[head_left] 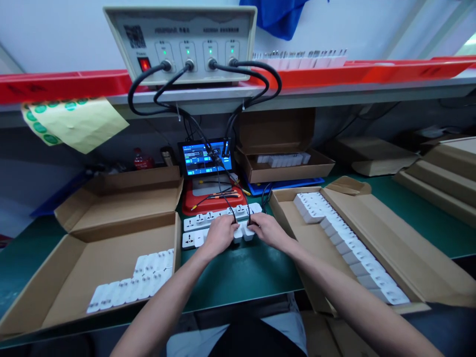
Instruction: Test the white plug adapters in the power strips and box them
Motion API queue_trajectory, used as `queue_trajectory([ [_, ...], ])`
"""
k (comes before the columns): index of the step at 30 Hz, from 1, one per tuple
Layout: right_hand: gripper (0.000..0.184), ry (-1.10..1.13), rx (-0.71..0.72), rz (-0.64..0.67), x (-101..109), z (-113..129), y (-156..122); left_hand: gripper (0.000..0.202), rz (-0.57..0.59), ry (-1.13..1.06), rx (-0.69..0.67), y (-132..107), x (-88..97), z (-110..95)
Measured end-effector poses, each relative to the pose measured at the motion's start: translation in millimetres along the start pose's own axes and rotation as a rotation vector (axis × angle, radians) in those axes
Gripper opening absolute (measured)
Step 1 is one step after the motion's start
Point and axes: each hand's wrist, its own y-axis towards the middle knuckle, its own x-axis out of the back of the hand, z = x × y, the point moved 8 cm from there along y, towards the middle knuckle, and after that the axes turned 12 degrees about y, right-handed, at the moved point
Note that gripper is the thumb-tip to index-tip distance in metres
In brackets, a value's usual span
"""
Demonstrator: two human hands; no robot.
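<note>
My left hand [222, 234], fingers curled inward, pinches the left black cable [229, 202] near its lower end, and my right hand [268, 229] likewise pinches the right black cable [248, 202]; exactly what the fingertips meet beneath, I cannot tell. Both forearms converge from the lower corners, knuckles uppermost. Between the hands, white chargers [247, 232] sit at the front power strip [189, 240], with the rear power strip [204, 220] just beyond.
</note>
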Motion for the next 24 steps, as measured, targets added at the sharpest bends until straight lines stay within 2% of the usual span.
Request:
queue_trajectory([
  [12, 0.016, 0.007, -0.014, -0.005, 0.2, 0.6, 2.6, 0.017, -0.029, 0.111, -0.099, -7.6, -11.6, -10.3],
  [15, 0.017, -0.085, -0.035, 0.038, 7.1, 2.6, 4.3, 0.016, -0.030, 0.133, -0.099, -9.7, -9.1, -12.1],
  [17, 0.016, -0.160, -0.045, 0.045, 17.3, 6.4, 3.2, 0.009, -0.041, 0.145, -0.109, -14.1, -1.4, -8.2],
  [18, 0.017, -0.194, -0.045, 0.036, 23.1, 9.8, 1.8, 0.010, -0.056, 0.147, -0.112, -18.0, 4.8, -3.1],
  [21, 0.021, -0.261, -0.024, 0.001, 30.2, 28.1, -4.7, 0.039, -0.103, 0.152, -0.088, -36.3, 28.3, 27.6],
  [22, 0.021, -0.270, -0.008, 0.009, 25.4, 37.3, -6.3, 0.048, -0.102, 0.155, -0.070, -43.6, 34.8, 41.3],
  [24, 0.018, -0.277, 0.025, 0.069, 2.9, 58.6, -6.3, 0.061, -0.053, 0.167, -0.033, -57.5, 41.2, 68.6],
])
